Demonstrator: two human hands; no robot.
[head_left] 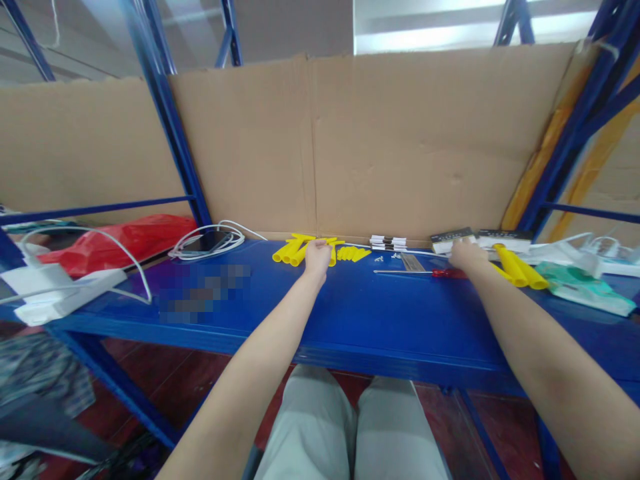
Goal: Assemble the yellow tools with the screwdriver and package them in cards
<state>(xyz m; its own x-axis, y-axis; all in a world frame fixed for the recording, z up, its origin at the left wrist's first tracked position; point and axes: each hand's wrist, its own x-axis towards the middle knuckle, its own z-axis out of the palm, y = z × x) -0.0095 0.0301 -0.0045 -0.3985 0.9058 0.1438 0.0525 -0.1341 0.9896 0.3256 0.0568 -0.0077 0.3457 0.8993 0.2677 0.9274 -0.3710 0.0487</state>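
Yellow tubes (287, 252), on bench (380, 320): my left hand (318, 259) at them, right hand (467, 253) beside screwdriver (443, 273); either grip's closure I cannot tell.

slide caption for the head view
Left hand at yellow tubes, right hand near a red-handled screwdriver on a blue table.

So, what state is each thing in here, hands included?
Left hand: at the yellow tubes, grip unclear
Right hand: by the black box, grip unclear
Yellow tubes: lying grouped
Black box: open or shut, can't tell
Screwdriver: lying flat, tip leftward
Coiled cable: loosely looped
Red bag: crumpled
Green packet: lying down
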